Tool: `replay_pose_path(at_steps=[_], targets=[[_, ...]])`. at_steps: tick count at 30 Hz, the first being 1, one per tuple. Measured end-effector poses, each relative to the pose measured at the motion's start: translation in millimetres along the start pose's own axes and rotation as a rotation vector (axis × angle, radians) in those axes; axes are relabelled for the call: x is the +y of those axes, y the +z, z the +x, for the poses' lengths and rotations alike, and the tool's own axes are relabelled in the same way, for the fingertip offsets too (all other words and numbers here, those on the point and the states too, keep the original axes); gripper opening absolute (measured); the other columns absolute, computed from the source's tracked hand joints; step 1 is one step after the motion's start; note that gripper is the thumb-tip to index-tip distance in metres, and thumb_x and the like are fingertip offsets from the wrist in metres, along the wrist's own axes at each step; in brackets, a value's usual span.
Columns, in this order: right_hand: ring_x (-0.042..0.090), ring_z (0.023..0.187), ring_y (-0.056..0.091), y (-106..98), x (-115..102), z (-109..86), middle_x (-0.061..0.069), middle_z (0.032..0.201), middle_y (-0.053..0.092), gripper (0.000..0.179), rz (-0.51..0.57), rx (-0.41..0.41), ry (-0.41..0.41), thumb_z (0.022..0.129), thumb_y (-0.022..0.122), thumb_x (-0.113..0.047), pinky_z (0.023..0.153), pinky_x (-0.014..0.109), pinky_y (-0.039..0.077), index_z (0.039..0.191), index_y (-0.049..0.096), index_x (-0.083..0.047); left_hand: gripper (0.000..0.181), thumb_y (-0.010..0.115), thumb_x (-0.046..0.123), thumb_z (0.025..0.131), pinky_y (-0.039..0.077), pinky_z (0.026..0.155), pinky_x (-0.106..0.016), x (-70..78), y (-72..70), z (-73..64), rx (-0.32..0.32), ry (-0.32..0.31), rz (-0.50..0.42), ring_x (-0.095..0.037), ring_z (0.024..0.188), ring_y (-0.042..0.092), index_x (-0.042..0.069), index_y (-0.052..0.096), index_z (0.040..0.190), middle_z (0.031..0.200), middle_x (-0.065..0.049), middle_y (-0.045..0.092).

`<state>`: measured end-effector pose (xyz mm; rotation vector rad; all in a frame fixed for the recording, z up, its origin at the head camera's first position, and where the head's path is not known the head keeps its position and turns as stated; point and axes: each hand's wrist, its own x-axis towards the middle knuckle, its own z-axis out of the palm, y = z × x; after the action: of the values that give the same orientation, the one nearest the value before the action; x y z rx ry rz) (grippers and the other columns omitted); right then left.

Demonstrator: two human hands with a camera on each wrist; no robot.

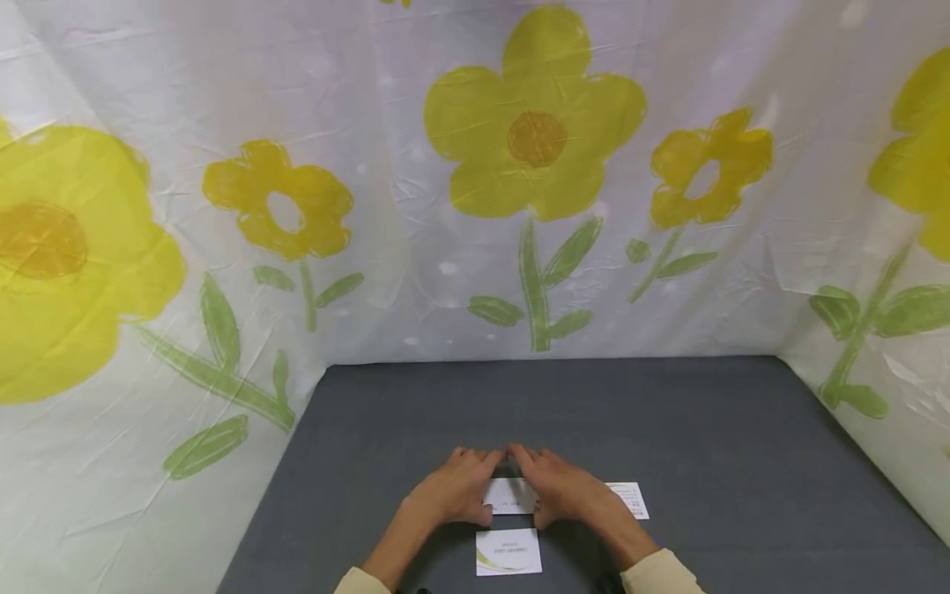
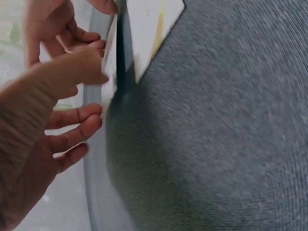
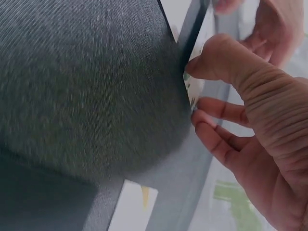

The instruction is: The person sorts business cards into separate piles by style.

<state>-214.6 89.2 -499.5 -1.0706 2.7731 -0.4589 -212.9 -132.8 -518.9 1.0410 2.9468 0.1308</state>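
Observation:
Between the two hands is a white business card (image 1: pixel 510 496) with small dark print. My left hand (image 1: pixel 456 489) pinches its left end between thumb and fingers, and my right hand (image 1: pixel 560 488) does the same at the right end. Seen nearly edge-on in the left wrist view, the card (image 2: pixel 110 60) seems raised off the cloth, with a shadow below. Directly in front lies a second business card (image 1: pixel 508 554), flat, with a logo text and a green-yellow curve. Partly covered by the right wrist, a third card (image 1: pixel 629 500) lies to the right.
Dark grey cloth covers the table (image 1: pixel 742 462). A white curtain (image 1: pixel 401 272) printed with yellow flowers stands along its back and both sides. In the right wrist view, the right-hand card (image 3: pixel 132 207) lies apart from the hands.

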Motion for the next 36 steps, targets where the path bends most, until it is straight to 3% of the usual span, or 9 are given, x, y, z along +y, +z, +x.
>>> replay_pose_path(at_steps=[6, 10, 18, 21, 27, 30, 36], targets=[[0.032, 0.114, 0.063, -14, -2, -4.0, 0.012, 0.141, 0.062, 0.099, 0.011, -0.032, 0.026, 0.065, 0.090, -0.009, 0.093, 0.047, 0.053, 0.149, 0.038, -0.009, 0.089, 0.085, 0.043, 0.079, 0.049, 0.107, -0.044, 0.9, -13.5, -2.1, -0.036, 0.003, -0.012, -0.023, 0.130, 0.063, 0.014, 0.045, 0.154, 0.145, -0.003, 0.063], [0.031, 0.113, 0.061, -29, -6, -7.1, 0.013, 0.144, 0.060, 0.098, -0.017, -0.026, 0.005, 0.066, 0.088, -0.010, 0.092, 0.045, 0.053, 0.151, 0.037, -0.008, 0.088, 0.085, 0.040, 0.080, 0.049, 0.107, -0.046, 4.4, -27.9, -4.7, -0.007, 0.012, -0.001, -0.024, 0.129, 0.063, 0.013, 0.045, 0.153, 0.144, -0.005, 0.064], [0.026, 0.103, 0.059, -70, -19, -17.2, 0.010, 0.137, 0.062, 0.094, -0.125, 0.093, -0.095, 0.069, 0.088, -0.010, 0.087, 0.041, 0.054, 0.149, 0.039, -0.002, 0.087, 0.087, 0.034, 0.080, 0.046, 0.111, -0.048, 13.0, -78.1, -8.5, 0.070, 0.016, -0.012, -0.027, 0.129, 0.061, 0.010, 0.044, 0.152, 0.143, -0.007, 0.063], [0.026, 0.104, 0.060, -77, -20, -16.7, 0.011, 0.139, 0.061, 0.095, -0.161, 0.130, -0.127, 0.070, 0.089, -0.012, 0.088, 0.041, 0.054, 0.149, 0.039, 0.000, 0.089, 0.087, 0.031, 0.078, 0.047, 0.111, -0.049, 11.2, -90.0, -9.1, 0.086, 0.021, -0.044, -0.028, 0.127, 0.061, 0.008, 0.043, 0.152, 0.142, -0.008, 0.062], [0.028, 0.108, 0.060, -77, -23, -12.7, 0.012, 0.140, 0.061, 0.094, -0.129, 0.112, -0.116, 0.072, 0.088, -0.012, 0.089, 0.043, 0.054, 0.151, 0.038, 0.000, 0.090, 0.088, 0.029, 0.077, 0.047, 0.109, -0.051, 4.2, -93.6, -12.8, 0.077, 0.020, -0.100, -0.027, 0.124, 0.061, 0.008, 0.042, 0.152, 0.139, -0.009, 0.063], [0.028, 0.108, 0.060, -72, -25, -4.3, 0.012, 0.140, 0.061, 0.091, -0.113, 0.112, -0.128, 0.073, 0.085, -0.011, 0.090, 0.043, 0.054, 0.150, 0.039, -0.001, 0.090, 0.089, 0.026, 0.077, 0.046, 0.107, -0.052, -4.2, -91.5, -16.3, 0.066, 0.000, -0.134, -0.023, 0.116, 0.061, 0.008, 0.042, 0.152, 0.128, -0.006, 0.065], [0.026, 0.108, 0.061, -49, -37, 27.2, 0.013, 0.145, 0.060, 0.089, -0.081, 0.105, -0.185, 0.075, 0.084, -0.015, 0.091, 0.041, 0.054, 0.151, 0.039, -0.001, 0.089, 0.092, 0.016, 0.073, 0.048, 0.095, -0.048, -33.3, -84.4, -32.6, 0.037, -0.099, -0.236, -0.015, 0.098, 0.054, 0.009, 0.045, 0.148, 0.110, -0.002, 0.062]])
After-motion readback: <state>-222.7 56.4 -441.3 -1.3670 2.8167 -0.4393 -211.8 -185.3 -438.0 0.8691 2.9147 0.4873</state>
